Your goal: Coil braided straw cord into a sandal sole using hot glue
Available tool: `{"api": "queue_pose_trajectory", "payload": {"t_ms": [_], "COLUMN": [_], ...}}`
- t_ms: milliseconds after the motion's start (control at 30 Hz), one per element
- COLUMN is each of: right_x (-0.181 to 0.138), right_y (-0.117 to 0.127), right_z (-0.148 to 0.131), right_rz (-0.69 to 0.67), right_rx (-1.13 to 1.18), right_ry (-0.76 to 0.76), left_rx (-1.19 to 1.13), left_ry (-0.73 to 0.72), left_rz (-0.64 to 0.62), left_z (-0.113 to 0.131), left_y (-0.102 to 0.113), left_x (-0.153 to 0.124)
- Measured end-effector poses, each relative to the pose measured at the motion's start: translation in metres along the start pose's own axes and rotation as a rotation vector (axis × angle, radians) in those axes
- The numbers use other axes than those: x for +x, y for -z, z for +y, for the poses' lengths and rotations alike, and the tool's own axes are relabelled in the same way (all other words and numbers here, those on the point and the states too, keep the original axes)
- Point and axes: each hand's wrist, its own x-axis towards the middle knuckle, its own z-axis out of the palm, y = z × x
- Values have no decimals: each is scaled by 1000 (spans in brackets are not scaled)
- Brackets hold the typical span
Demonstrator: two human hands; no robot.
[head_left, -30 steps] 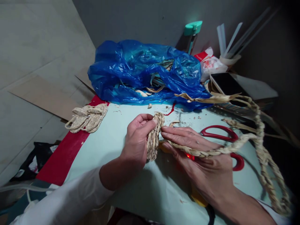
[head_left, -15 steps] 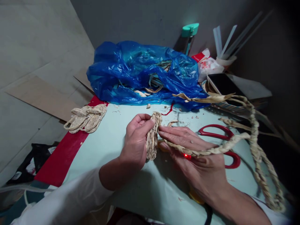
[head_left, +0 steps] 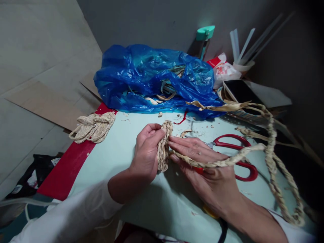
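The left hand [head_left: 146,152] pinches the straw coil [head_left: 163,146] over the worktop [head_left: 113,158]. The right hand [head_left: 205,165], fingers flat, presses the braid [head_left: 253,152] on. It looks light and bendy; best held by its edge.

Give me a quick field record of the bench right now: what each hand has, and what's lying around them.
left hand: gripping the coiled braid piece, held on edge
right hand: flat, fingers pressed against the coil; the loose braid runs over it
braid tail: trails right and loops down by the table edge
scissors: red handles, on the table beside the right hand
table: pale green top
blue bag: at the back, husk strips inside
second woven piece: at the left edge, apart from both hands
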Motion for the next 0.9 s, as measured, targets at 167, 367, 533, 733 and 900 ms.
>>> {"api": "queue_pose_trajectory", "payload": {"t_ms": [167,367,533,733,900], "right_x": [3,9,10,9,16], "right_y": [2,9,17,16,26], "right_z": [-1,-4,-2,3,5], "right_rz": [1,-14,-19,98,177], "right_rx": [8,-17,14,98,199], "right_ry": [8,16,-54,-153,-211], "left_rx": [-26,-151,-203,-235,-226], "left_ry": [-10,-53,-126,-210,-259], "left_rz": [-10,-35,-24,-9,-49], "left_z": [4,6,8,6,4], "left_y": [-4,-15,-32,-59,-76], "left_x": [-2,-4,-2,-1,-5]}}
